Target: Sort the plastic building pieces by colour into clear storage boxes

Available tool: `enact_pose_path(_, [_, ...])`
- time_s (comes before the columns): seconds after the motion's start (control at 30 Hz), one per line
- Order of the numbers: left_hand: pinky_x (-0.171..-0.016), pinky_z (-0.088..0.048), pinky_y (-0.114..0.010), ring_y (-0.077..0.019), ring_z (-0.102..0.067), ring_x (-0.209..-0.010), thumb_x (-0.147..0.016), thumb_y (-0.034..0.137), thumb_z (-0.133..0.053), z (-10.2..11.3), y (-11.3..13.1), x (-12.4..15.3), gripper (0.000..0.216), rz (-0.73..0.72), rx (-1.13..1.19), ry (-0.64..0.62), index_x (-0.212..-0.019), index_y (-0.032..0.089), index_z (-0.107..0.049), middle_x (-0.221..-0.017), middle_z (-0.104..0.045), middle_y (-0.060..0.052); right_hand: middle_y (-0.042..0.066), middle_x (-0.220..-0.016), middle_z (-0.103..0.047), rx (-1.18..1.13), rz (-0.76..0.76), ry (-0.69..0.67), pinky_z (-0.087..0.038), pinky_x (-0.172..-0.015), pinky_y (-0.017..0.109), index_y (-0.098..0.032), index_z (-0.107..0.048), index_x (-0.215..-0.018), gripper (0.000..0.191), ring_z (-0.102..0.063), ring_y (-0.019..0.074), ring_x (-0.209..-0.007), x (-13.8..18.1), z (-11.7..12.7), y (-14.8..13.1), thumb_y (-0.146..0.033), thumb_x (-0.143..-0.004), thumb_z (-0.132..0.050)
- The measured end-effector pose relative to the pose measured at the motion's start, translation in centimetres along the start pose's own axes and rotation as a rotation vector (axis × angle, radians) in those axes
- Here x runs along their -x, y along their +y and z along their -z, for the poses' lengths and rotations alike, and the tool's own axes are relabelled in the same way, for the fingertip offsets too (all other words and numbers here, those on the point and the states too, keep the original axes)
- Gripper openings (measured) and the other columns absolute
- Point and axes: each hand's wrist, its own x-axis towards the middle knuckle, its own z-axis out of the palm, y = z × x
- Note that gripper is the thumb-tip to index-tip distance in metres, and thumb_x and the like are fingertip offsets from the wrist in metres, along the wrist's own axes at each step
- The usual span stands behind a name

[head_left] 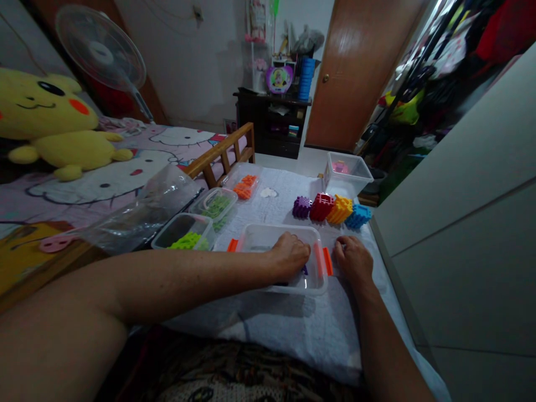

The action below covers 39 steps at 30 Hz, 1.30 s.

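A clear plastic box (259, 230) with orange side latches stands on the cloth in front of me. My left hand (290, 257) reaches down into it, fingers curled and pressed together; what they hold, if anything, is hidden. Just below those fingertips, a small purple piece (305, 270) shows inside the box. Beside the box's right latch (327, 261), my right hand (354, 258) lies with fingers bent inward over a clear flat sheet or lid; its grip is unclear. Beyond the box stand interlocked plastic blocks: purple (302, 207), red (322, 207), yellow (340, 209) and blue (358, 216).
Left of the box are containers of lime pieces (187, 241), green pieces (218, 206) and orange pieces (245, 187). A clear bin (349, 174) stands at the far right corner. A wooden bed rail (221, 151) borders the left, a pale cabinet (460, 223) the right.
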Motion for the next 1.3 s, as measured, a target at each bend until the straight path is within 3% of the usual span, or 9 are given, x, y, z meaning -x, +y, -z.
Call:
enact_pose_path(0.2, [-0.077, -0.053, -0.042, -0.034, -0.069, -0.093, -0.082, 0.024, -0.061, 1.5, -0.1, 0.5, 0.026, 0.037, 0.021, -0.014, -0.102, 0.009, -0.065, -0.097, -0.073, -0.02, 0.007, -0.1, -0.069, 0.0, -0.005, -0.007, -0.037, -0.071, 0.029, -0.018, -0.071, -0.096, 0.025, -0.06, 0.018, -0.085, 0.0, 0.0, 0.0, -0.026, -0.093, -0.048])
enact_pose_path(0.3, [-0.078, -0.053, -0.039, -0.0319, -0.069, -0.097, -0.081, 0.036, -0.063, 3.2, -1.1, 1.8, 0.034, 0.091, 0.057, -0.034, -0.108, 0.014, -0.063, -0.104, -0.073, -0.016, 0.007, -0.101, -0.069, 0.002, -0.008, -0.008, -0.037, -0.071, 0.029, -0.018, -0.071, -0.097, 0.024, -0.06, 0.0178, -0.086, 0.0, -0.1, 0.0, -0.026, -0.092, -0.049])
enact_pose_path(0.37, [-0.082, -0.053, -0.037, -0.0289, -0.068, -0.1, -0.086, 0.034, -0.056, 4.2, -2.2, 2.8, 0.03, 0.104, 0.086, -0.064, -0.111, 0.016, -0.062, -0.109, -0.072, -0.014, 0.007, -0.102, -0.069, 0.009, -0.006, -0.008, -0.037, -0.071, 0.029, -0.018, -0.071, -0.098, 0.024, -0.06, 0.0177, -0.087, 0.0, -0.1, 0.0, -0.026, -0.092, -0.049])
enact_pose_path(0.57, [-0.084, -0.052, -0.038, -0.0311, -0.067, -0.105, -0.088, 0.028, -0.052, 4.2, -3.6, 4.9, 0.036, 0.149, 0.178, -0.41, -0.119, 0.013, -0.062, -0.119, -0.068, -0.02, 0.006, -0.102, -0.069, 0.022, -0.006, -0.007, -0.036, -0.07, 0.029, -0.018, -0.071, -0.096, 0.024, -0.06, 0.0181, -0.087, 0.1, -0.1, 0.0, -0.027, -0.093, -0.049])
enact_pose_path(0.67, [-0.081, -0.053, -0.036, -0.0308, -0.067, -0.104, -0.082, 0.026, -0.058, 3.6, -3.2, 5.0, 0.04, 0.155, 0.209, -0.505, -0.12, 0.014, -0.063, -0.119, -0.069, -0.02, 0.006, -0.103, -0.069, 0.017, -0.006, -0.007, -0.036, -0.07, 0.029, -0.018, -0.071, -0.097, 0.023, -0.06, 0.0182, -0.088, 0.1, 0.0, -0.1, -0.027, -0.093, -0.05])
enact_pose_path(0.9, [-0.076, -0.052, -0.03, -0.0263, -0.068, -0.095, -0.073, 0.025, -0.067, 2.7, -2.8, 4.3, 0.035, 0.159, 0.329, -0.479, -0.106, 0.018, -0.068, -0.108, -0.073, -0.013, 0.007, -0.103, -0.069, 0.021, -0.018, -0.017, -0.035, -0.069, 0.029, -0.018, -0.071, -0.096, 0.024, -0.06, 0.0183, -0.087, 0.0, 0.2, -0.3, -0.026, -0.093, -0.049])
enact_pose_path(1.3, [-0.074, -0.05, -0.031, -0.0223, -0.065, -0.087, -0.076, 0.024, -0.064, 2.1, -2.8, 4.1, 0.03, 0.114, 0.474, -0.406, -0.105, 0.018, -0.063, -0.102, -0.072, -0.008, 0.007, -0.1, -0.069, 0.019, -0.011, -0.01, -0.036, -0.069, 0.029, -0.018, -0.071, -0.096, 0.025, -0.06, 0.0182, -0.085, 0.0, 0.1, -0.1, -0.027, -0.093, -0.049])
